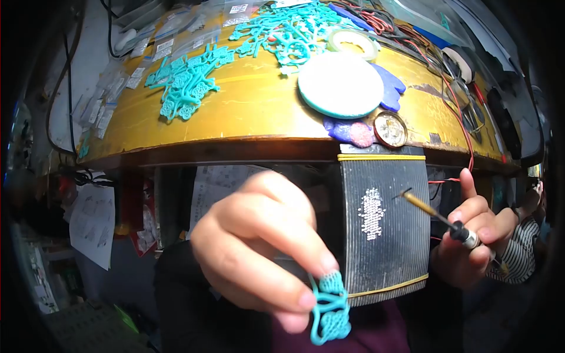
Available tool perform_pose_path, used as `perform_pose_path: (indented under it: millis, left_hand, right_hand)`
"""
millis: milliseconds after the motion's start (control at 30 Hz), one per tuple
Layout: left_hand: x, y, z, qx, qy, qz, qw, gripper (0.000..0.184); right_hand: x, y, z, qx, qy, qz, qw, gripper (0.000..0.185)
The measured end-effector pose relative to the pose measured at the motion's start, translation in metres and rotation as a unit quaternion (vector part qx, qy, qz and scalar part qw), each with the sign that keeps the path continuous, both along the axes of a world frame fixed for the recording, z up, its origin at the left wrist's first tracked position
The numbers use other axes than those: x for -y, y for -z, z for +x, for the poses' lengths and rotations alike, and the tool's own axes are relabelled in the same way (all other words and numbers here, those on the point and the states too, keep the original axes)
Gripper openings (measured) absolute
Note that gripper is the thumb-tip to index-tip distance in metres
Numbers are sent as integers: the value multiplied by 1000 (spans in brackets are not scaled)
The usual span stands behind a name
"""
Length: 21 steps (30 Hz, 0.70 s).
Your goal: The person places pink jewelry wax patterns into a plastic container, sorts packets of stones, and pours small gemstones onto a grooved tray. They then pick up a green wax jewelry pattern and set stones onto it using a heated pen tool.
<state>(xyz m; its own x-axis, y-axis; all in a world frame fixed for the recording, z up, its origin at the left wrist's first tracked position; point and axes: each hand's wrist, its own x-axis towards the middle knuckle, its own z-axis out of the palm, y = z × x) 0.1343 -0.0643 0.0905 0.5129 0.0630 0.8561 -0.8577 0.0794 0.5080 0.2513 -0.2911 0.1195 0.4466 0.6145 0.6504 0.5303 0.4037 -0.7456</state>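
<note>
My left hand [253,235] pinches a small teal openwork wax jewelry piece [332,317] between thumb and fingers, held low in front of the board. My right hand [471,235] grips a wax pen [465,234] with a slim brass-coloured shaft, its fine dark tip pointing up and left over the board. Between the hands is a black ridged board [391,259] with a yellow rubber band [382,157] near its top and another near its bottom. A cluster of tiny pale stones [371,215] lies on its ridges.
On the yellow bench [253,112] lie teal wax pieces [188,82], a white round disc [340,85], purple putty [347,130], a small round tin [390,129], a tape roll [353,42] and plastic bags [170,44]. Red wires [456,109] run down the right. Another person's striped sleeve [521,250] shows at right.
</note>
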Motion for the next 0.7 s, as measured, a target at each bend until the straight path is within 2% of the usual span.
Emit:
perform_pose_path:
  millis: [33, 67, 133, 167, 233, 267, 400, 467, 533, 600, 633, 700]
  left_hand:
    - [-2, -1, 3, -22, 139, -14, 990, 17]
    - [3, -2, 4, -52, 229, -67, 970, 16]
    - [11, -6, 14, -42, 318, -69, 944, 14]
    - [13, -6, 11, -50, 329, -72, 940, 12]
    - [15, -7, 13, -31, 361, -64, 930, 11]
    - [16, -8, 14, -23, 377, -60, 924, 11]
    - [17, -11, 11, -36, 368, -62, 927, 11]
    - [15, -9, 11, -32, 376, -52, 925, 10]
    - [11, -9, 11, -37, 376, -43, 925, 10]
    - [7, -11, 10, -50, 370, -37, 927, 10]
    - [11, -9, 5, -63, 325, -75, 941, 11]
    - [6, -6, 2, -45, 188, -66, 979, 14]
  right_hand:
    - [-3, 1, -2, -10, -4, 20, 1000, 25]
    - [-5, 2, -5, -32, -12, 35, 999, 25]
    - [-8, 4, -12, -76, -28, 67, 994, 24]
    - [-10, 4, -16, -98, -49, 79, 991, 23]
    - [-11, 5, -10, -66, -136, 40, 988, 24]
    - [-13, 6, -12, -54, -129, 42, 989, 22]
    - [-20, 8, -15, -33, -109, 53, 992, 20]
    - [-21, 7, -10, 11, -140, 44, 989, 20]
    - [-20, 7, -9, 0, -119, 53, 991, 20]
    - [-18, 10, -11, -63, -46, 79, 994, 21]
    - [-25, 12, -10, -80, 16, 122, 989, 22]
    - [-24, 7, 1, -41, 89, 46, 994, 22]
